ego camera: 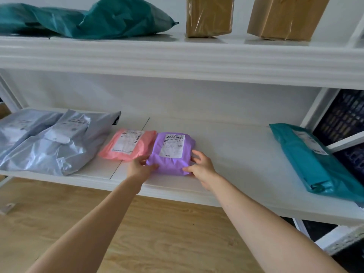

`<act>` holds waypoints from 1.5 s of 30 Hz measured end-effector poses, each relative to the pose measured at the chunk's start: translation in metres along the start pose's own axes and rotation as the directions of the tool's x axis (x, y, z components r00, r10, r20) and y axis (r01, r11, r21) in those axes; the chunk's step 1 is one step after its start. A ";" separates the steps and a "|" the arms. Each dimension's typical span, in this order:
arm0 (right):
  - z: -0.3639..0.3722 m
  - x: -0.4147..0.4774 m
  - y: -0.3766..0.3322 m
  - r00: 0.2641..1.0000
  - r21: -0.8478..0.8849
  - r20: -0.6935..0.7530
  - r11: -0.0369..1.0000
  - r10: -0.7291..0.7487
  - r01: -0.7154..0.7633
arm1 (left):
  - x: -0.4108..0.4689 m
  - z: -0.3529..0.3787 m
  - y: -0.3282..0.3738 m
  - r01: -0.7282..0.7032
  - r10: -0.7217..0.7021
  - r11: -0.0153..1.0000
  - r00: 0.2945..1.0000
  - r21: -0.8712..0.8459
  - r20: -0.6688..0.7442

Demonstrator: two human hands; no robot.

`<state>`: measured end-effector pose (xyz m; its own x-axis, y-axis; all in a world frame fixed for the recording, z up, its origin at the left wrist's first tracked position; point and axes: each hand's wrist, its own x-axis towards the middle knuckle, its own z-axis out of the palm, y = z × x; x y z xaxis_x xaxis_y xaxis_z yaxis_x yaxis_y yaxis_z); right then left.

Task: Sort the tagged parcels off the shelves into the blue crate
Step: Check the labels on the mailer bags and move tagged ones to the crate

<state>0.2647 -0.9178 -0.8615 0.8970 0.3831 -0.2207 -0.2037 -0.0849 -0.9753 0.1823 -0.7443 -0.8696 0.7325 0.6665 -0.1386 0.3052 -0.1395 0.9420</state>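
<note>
Between the two hands lies the purple parcel (171, 152), flat on the lower shelf (232, 154). The left hand (140, 166) and right hand (201, 164) press its sides, fingers half curled, not lifting yet. Just left of the grip, the pink parcel (128, 144) touches it and may be dragged. The smooth plastic could slip.

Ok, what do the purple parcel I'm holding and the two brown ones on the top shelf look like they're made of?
The purple parcel looks like a soft matte plastic mailer: it wrinkles and bulges, with a white paper label stuck on. The two brown parcels seem to be cardboard wrapped in clear glossy tape or film, judging by the shiny streaks.
</note>
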 end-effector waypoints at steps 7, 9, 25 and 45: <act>-0.006 -0.017 -0.012 1.000 -0.114 0.002 0.993 -0.031 0.031 | -0.016 -0.007 0.015 -0.096 0.099 0.990 0.995 0.106 -0.026; -0.008 -0.025 -0.015 0.999 -0.132 0.004 0.990 -0.048 0.048 | -0.024 -0.011 0.025 -0.128 0.131 0.985 0.991 0.117 -0.020; -0.094 -0.093 -0.072 0.975 -0.173 -0.116 0.970 -0.190 0.169 | -0.067 0.048 0.114 -0.343 0.336 0.939 0.907 -0.019 0.252; -0.283 -0.135 -0.080 0.890 -0.214 -0.406 0.969 -0.205 0.125 | -0.122 0.233 0.170 -0.333 0.319 0.940 0.778 -0.076 0.542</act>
<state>0.2709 -1.2229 -0.7543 0.9999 -0.0154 0.0030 -0.0007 -0.2315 -0.9728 0.2862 -1.0200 -0.7632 0.9966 0.0772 0.0275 -0.0033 -0.2970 0.9549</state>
